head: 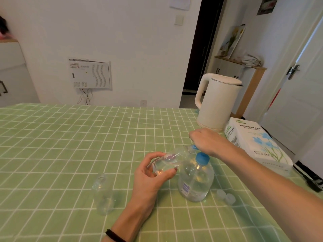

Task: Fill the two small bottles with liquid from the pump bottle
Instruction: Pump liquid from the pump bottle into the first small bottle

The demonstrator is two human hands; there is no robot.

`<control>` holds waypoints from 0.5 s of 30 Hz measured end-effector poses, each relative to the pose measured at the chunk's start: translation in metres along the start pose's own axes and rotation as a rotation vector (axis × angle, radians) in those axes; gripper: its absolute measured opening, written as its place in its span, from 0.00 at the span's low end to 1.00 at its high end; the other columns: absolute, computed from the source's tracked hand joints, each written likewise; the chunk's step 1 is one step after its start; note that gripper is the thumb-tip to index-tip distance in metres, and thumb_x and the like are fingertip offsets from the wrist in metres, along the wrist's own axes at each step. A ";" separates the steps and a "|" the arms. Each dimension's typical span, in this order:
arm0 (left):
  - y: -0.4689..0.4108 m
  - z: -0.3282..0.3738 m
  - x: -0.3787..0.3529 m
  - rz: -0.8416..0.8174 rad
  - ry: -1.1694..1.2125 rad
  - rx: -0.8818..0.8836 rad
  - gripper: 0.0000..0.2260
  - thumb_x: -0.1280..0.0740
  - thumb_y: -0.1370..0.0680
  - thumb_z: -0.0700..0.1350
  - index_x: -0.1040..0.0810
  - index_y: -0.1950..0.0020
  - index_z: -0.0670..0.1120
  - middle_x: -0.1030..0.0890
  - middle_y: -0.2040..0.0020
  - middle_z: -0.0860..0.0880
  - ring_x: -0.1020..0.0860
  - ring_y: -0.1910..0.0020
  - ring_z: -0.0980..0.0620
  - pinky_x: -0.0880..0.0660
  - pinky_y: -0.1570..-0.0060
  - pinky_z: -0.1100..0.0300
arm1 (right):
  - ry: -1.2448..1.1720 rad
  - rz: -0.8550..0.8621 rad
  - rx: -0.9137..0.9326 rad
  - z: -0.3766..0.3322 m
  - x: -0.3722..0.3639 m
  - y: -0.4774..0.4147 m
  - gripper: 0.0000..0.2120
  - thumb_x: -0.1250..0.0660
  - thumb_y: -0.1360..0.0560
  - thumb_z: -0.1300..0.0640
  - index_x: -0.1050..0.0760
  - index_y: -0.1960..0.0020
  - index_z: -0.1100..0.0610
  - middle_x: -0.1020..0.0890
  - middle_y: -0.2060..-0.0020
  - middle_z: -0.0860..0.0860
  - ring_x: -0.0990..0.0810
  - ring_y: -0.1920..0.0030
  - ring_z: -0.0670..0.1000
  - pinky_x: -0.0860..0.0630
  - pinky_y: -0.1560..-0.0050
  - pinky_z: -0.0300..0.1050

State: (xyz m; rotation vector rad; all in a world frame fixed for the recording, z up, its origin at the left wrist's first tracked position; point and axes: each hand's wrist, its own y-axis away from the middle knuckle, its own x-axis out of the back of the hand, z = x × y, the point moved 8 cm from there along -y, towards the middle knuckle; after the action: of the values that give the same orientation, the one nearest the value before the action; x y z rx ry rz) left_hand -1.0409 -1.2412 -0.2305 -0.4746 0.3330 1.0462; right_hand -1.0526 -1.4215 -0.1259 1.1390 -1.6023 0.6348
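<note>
- Small bottle [167, 163] lies tilted in the left hand [150, 173]. Its fingers [166, 174] and thumb are clamped round its lower half, and its mouth points at the blue pump [194, 147].
- Some clear liquid seems to sit in its base already; how much is hard to tell.
- Right hand [208, 140] rests on top of the pump with its fingers bent down over it. Their tips are hidden, so I cannot tell whether they clasp it or only press.
- Pump bottle [195, 182] stands upright on the tabletop [70, 137], just beside the left hand.
- Step in hand, as I judge it: pumping liquid into the first bottle.
- Next move calls for keeping the mouth right under the spout while pressing straight down, so the pump bottle does not tip.
- Second bottle [103, 194] stands open to the left, apart from the rest, its turn yet to come.
- Two caps [225, 197] lie right of the pump bottle.
- Kettle [218, 102] and tissue box [258, 142] sit at the far right.
</note>
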 end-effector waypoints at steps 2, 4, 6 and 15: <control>0.000 0.000 0.001 0.000 -0.009 -0.003 0.25 0.16 0.34 0.40 0.19 0.40 0.47 0.15 0.39 0.39 0.16 0.40 0.36 0.18 0.43 0.52 | 0.009 -0.035 -0.007 0.002 -0.005 0.000 0.15 0.44 0.20 0.63 0.42 0.64 0.56 0.31 0.60 0.56 0.35 0.60 0.55 0.40 0.64 0.49; 0.001 0.000 0.001 0.005 0.009 0.000 0.26 0.15 0.35 0.42 0.19 0.40 0.47 0.15 0.39 0.39 0.16 0.41 0.37 0.18 0.44 0.53 | 0.017 -0.023 -0.006 0.002 -0.005 0.001 0.14 0.44 0.20 0.63 0.41 0.64 0.56 0.32 0.62 0.54 0.33 0.58 0.56 0.38 0.62 0.49; 0.002 0.002 -0.001 -0.001 0.024 0.004 0.27 0.14 0.36 0.43 0.19 0.40 0.47 0.15 0.39 0.39 0.16 0.41 0.37 0.18 0.44 0.54 | -0.008 0.021 -0.008 0.001 -0.001 0.001 0.14 0.45 0.20 0.63 0.41 0.64 0.56 0.33 0.63 0.53 0.31 0.56 0.57 0.35 0.60 0.49; 0.002 0.004 0.000 0.013 0.010 -0.016 0.24 0.17 0.34 0.38 0.18 0.41 0.47 0.14 0.40 0.40 0.15 0.42 0.38 0.18 0.45 0.54 | 0.056 0.009 0.024 -0.002 0.003 -0.002 0.13 0.48 0.19 0.61 0.39 0.62 0.56 0.29 0.60 0.55 0.34 0.62 0.52 0.38 0.62 0.49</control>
State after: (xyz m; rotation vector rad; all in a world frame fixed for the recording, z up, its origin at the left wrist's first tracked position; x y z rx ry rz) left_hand -1.0421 -1.2383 -0.2274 -0.4927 0.3375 1.0599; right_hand -1.0503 -1.4221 -0.1225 1.1226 -1.5574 0.6875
